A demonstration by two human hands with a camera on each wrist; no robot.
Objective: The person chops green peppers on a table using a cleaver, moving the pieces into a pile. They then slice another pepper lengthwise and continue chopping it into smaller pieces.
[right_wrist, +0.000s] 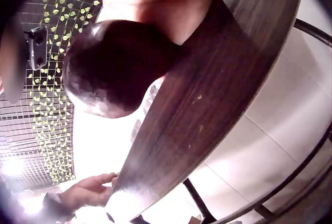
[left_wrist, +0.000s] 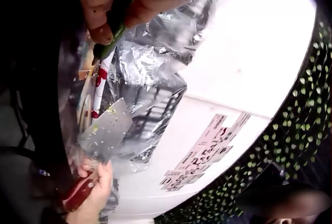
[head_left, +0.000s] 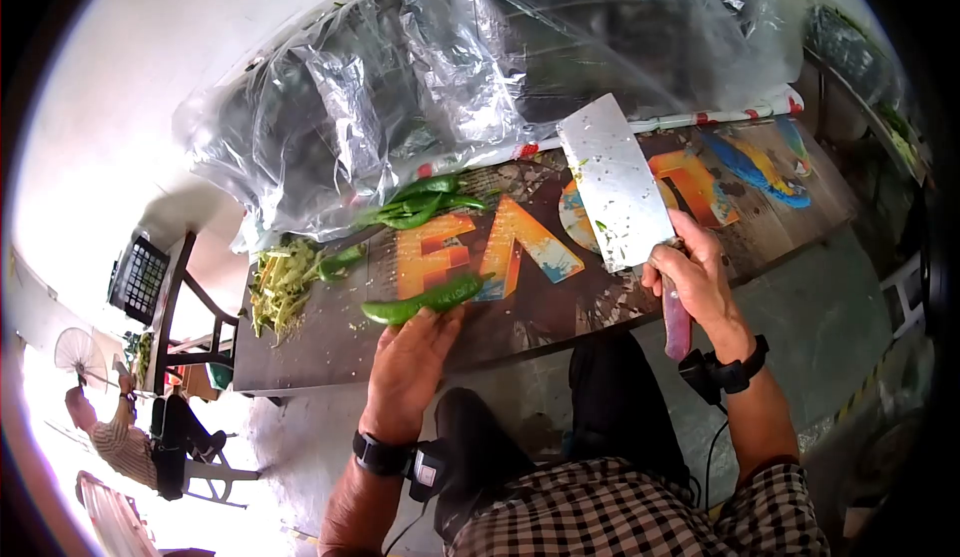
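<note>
My left hand (head_left: 410, 362) pinches a long green pepper (head_left: 420, 302) close over the front of the table; the left wrist view shows fingers and thumb about the pepper (left_wrist: 108, 47). With my right hand (head_left: 700, 282) I grip a cleaver (head_left: 615, 182) by its reddish handle. Its broad blade points up and away, flecked with green bits. The handle's rounded butt (right_wrist: 106, 68) fills much of the right wrist view. Whole green peppers (head_left: 425, 202) lie at the back of the table, left of the blade. Left of my left hand is a heap of shredded pale-green pieces (head_left: 285, 287).
The dark table (head_left: 330, 342) has painted letters and a curved front edge. Clear plastic sheeting (head_left: 450, 67) covers crates along its back. A cut pepper piece (head_left: 342, 262) lies beside the shreds. Another person (head_left: 130, 437) sits at the far left near a fan.
</note>
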